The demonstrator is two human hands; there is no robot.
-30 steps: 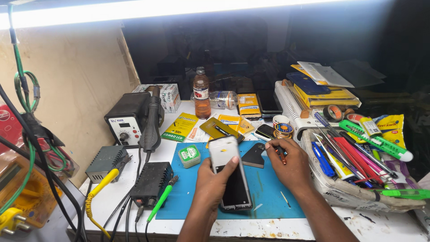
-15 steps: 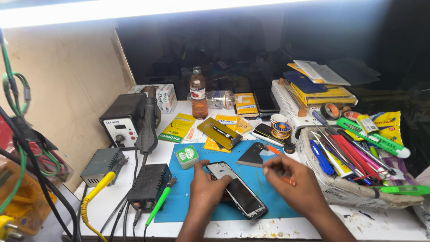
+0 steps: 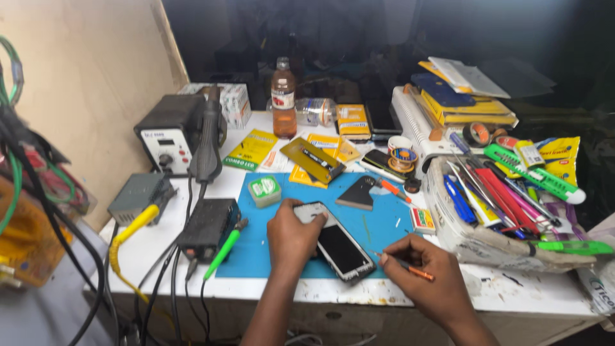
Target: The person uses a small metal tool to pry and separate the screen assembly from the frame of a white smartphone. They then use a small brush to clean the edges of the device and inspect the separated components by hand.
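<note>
Head view: the left hand [image 3: 291, 238] presses a dark-screened, white-edged smartphone [image 3: 337, 243] flat on the blue work mat [image 3: 384, 224] at the cluttered white table's [image 3: 160, 247] front edge. The right hand [image 3: 426, 275] pinches an orange-handled screwdriver [image 3: 405, 266] beside it. The phone looks unopened, so the work seems barely begun.

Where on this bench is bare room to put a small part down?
Bare blue mat lies between the dark triangular scraper and the black phone. White benchtop is free below the bag of pens. The back is crowded around the brown bottle.
</note>
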